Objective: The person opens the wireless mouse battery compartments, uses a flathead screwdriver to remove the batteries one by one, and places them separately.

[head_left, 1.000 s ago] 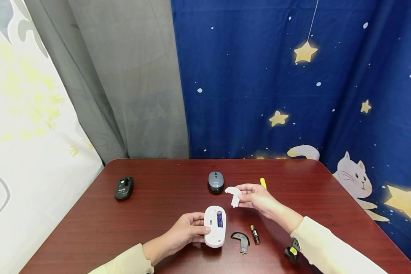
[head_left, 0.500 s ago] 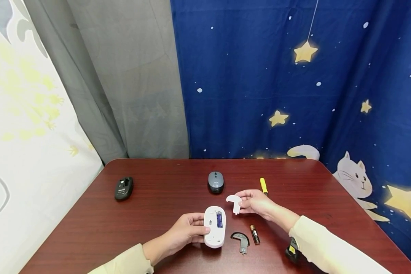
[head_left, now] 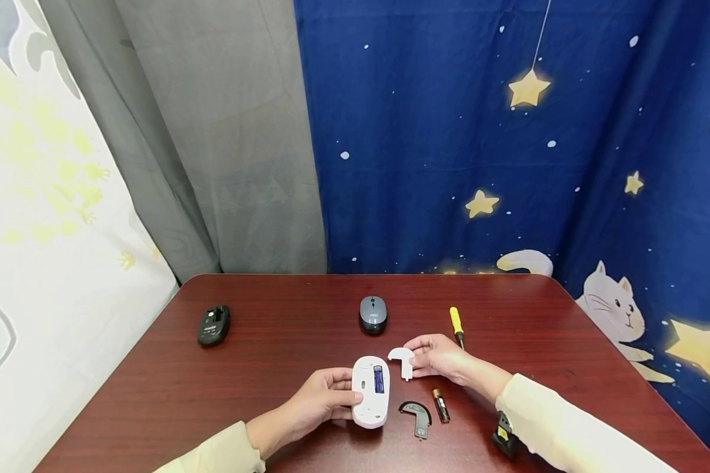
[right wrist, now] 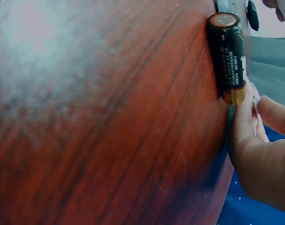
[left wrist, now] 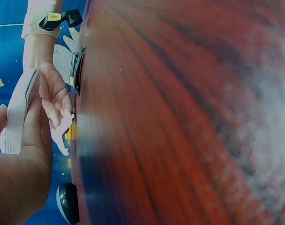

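Note:
A white computer mouse (head_left: 368,408), underside up, is gripped at its left side by my left hand (head_left: 322,397). Inside its open compartment sits a blue battery (head_left: 379,380). Just to the right, my right hand (head_left: 438,357) pinches a white battery cover (head_left: 406,365) with a curved top and a straight tab, apart from the mouse. In the left wrist view the white mouse (left wrist: 21,112) appears edge-on between thumb and fingers, with the cover (left wrist: 63,133) beyond it. On the table lie a dark battery cover (head_left: 421,422) and a black-and-gold battery (head_left: 440,405).
A grey-black mouse (head_left: 373,315) stands upright on its base behind the hands. Far left lies a black mouse (head_left: 214,325), underside up with an uncovered compartment. A yellow-handled screwdriver (head_left: 456,320) lies behind my right hand. Curtains (head_left: 426,164) hang beyond the table's back edge.
My right hand has come down toward the white mouse with the white cover, uncovering more of the screwdriver. My left hand and the white mouse stay in place.

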The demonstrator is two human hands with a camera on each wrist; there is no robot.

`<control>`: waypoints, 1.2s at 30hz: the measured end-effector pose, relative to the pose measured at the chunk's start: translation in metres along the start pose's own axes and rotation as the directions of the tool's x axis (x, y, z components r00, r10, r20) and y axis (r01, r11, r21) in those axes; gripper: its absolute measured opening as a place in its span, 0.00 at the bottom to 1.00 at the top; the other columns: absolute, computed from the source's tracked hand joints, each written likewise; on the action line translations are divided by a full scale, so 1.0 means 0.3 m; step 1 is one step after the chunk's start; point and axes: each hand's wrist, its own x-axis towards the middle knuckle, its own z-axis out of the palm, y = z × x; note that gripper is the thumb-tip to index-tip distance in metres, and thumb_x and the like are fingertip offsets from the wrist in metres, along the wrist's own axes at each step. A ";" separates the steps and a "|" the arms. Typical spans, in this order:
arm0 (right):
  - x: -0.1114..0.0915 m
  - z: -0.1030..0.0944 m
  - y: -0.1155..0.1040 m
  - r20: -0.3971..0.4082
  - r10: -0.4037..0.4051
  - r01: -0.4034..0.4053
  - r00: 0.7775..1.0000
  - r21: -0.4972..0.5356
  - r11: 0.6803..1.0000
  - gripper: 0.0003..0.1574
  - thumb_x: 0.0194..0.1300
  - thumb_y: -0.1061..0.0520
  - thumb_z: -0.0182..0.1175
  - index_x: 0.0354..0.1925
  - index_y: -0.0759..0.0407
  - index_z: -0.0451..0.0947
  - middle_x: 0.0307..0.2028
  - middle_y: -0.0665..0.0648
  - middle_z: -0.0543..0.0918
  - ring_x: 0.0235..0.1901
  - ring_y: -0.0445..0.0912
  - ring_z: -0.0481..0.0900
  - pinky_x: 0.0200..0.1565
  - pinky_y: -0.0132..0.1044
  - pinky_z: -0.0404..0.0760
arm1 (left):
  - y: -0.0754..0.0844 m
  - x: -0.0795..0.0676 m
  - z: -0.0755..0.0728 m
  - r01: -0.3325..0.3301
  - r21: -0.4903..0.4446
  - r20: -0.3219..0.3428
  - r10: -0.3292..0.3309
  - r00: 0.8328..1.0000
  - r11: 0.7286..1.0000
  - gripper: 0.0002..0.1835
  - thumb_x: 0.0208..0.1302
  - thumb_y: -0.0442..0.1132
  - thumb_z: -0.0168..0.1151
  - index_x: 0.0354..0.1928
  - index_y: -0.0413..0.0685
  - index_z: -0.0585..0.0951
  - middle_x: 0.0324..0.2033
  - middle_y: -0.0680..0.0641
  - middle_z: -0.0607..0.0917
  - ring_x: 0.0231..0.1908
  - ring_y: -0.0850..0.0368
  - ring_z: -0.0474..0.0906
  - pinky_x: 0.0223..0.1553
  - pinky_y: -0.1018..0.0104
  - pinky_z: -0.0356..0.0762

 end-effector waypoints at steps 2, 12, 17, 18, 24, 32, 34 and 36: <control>0.000 0.003 0.002 -0.004 -0.010 0.010 1.000 -0.021 1.000 0.20 0.61 0.75 0.55 0.52 0.82 0.68 0.33 0.58 0.81 0.34 0.47 0.82 0.40 0.42 0.85 | -0.001 0.001 -0.001 0.000 0.000 -0.001 0.000 1.000 1.000 0.25 0.61 0.25 0.60 0.59 0.23 0.68 0.41 0.41 0.83 0.39 0.53 0.83 0.41 0.57 0.83; 0.003 0.026 0.006 -0.102 -0.053 0.033 0.993 -0.185 0.982 0.15 0.61 0.74 0.59 0.46 0.80 0.73 0.31 0.61 0.79 0.29 0.45 0.81 0.35 0.42 0.85 | -0.003 0.002 -0.004 -0.007 0.001 0.002 0.007 1.000 1.000 0.25 0.61 0.26 0.60 0.60 0.22 0.68 0.42 0.41 0.84 0.39 0.52 0.83 0.41 0.56 0.83; 0.000 0.032 0.004 -0.144 -0.073 0.030 0.987 -0.277 0.960 0.13 0.58 0.72 0.64 0.43 0.76 0.77 0.30 0.58 0.79 0.27 0.45 0.79 0.30 0.41 0.85 | -0.003 0.002 -0.005 -0.005 0.001 0.000 0.005 1.000 1.000 0.25 0.61 0.26 0.60 0.60 0.22 0.68 0.42 0.41 0.84 0.40 0.52 0.83 0.41 0.56 0.83; 0.000 0.032 0.004 -0.150 -0.077 0.031 0.986 -0.292 0.956 0.13 0.58 0.72 0.64 0.43 0.75 0.77 0.29 0.58 0.79 0.27 0.44 0.79 0.30 0.41 0.85 | -0.003 0.002 -0.005 -0.005 0.001 0.000 0.005 1.000 1.000 0.25 0.61 0.26 0.60 0.60 0.22 0.68 0.42 0.41 0.84 0.40 0.52 0.83 0.41 0.56 0.83; 0.002 0.030 0.007 -0.179 -0.095 0.025 0.979 -0.359 0.933 0.11 0.56 0.71 0.66 0.39 0.72 0.79 0.27 0.56 0.78 0.25 0.43 0.77 0.27 0.37 0.84 | -0.006 0.002 -0.008 -0.009 -0.001 0.007 0.009 1.000 1.000 0.25 0.61 0.26 0.59 0.59 0.22 0.68 0.41 0.41 0.84 0.39 0.52 0.83 0.41 0.56 0.83; 0.001 0.039 0.006 -0.216 -0.114 0.015 0.970 -0.413 0.910 0.09 0.53 0.71 0.68 0.36 0.70 0.81 0.24 0.54 0.79 0.22 0.42 0.77 0.25 0.37 0.83 | -0.010 0.000 -0.008 -0.010 -0.012 0.015 0.010 1.000 1.000 0.24 0.62 0.26 0.59 0.59 0.22 0.69 0.41 0.41 0.84 0.39 0.53 0.83 0.40 0.57 0.83; -0.001 0.041 0.005 -0.227 -0.116 0.010 0.967 -0.423 0.906 0.09 0.53 0.70 0.68 0.35 0.70 0.82 0.24 0.54 0.79 0.21 0.42 0.76 0.25 0.37 0.83 | -0.010 0.000 -0.009 -0.009 -0.013 0.016 0.009 1.000 1.000 0.24 0.62 0.26 0.59 0.59 0.22 0.68 0.41 0.41 0.84 0.39 0.53 0.83 0.41 0.56 0.83; -0.002 0.044 0.005 -0.236 -0.117 0.004 0.965 -0.430 0.903 0.09 0.52 0.70 0.69 0.35 0.69 0.82 0.24 0.53 0.79 0.21 0.42 0.76 0.25 0.37 0.83 | -0.011 -0.001 -0.009 -0.009 -0.014 0.017 0.009 1.000 1.000 0.24 0.62 0.26 0.59 0.59 0.22 0.68 0.41 0.41 0.84 0.39 0.53 0.83 0.41 0.56 0.83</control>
